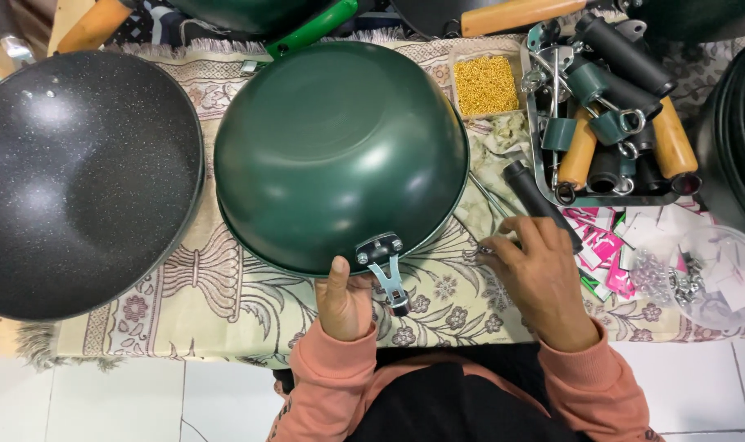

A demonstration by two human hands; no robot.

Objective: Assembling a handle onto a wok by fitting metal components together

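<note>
Green wok (pixel 340 155), upside down near the middle of the worktop (pixel 225 311), domed base up, on a patterned cloth. Glossy enamel, so probably slippery over the dome; rigid metal, likely moderately heavy for its size and not fragile, though the coating could scratch. Best held at the rim or by the metal handle bracket (pixel 385 266) riveted at the near edge, which sticks out toward the body.

Left hand (pixel 344 303) at the near rim, just beside the bracket, thumb up and pressed against the wok's edge, remaining fingers curled underneath and out of sight; looks loosely closed, steadying the wok rather than clamping it.

Right hand (pixel 540 274) lying palm down on the cloth to the right, fingers half spread and bent, tips touching small bits of hardware; a black handle grip (pixel 536 196) lies just beyond the fingertips. Cannot tell whether anything is pinched.

Further out: black speckled wok (pixel 82 176) at left, tray of handles (pixel 614 115) top right, box of small yellow parts (pixel 485 84), clear bowl of screws (pixel 704 278).
</note>
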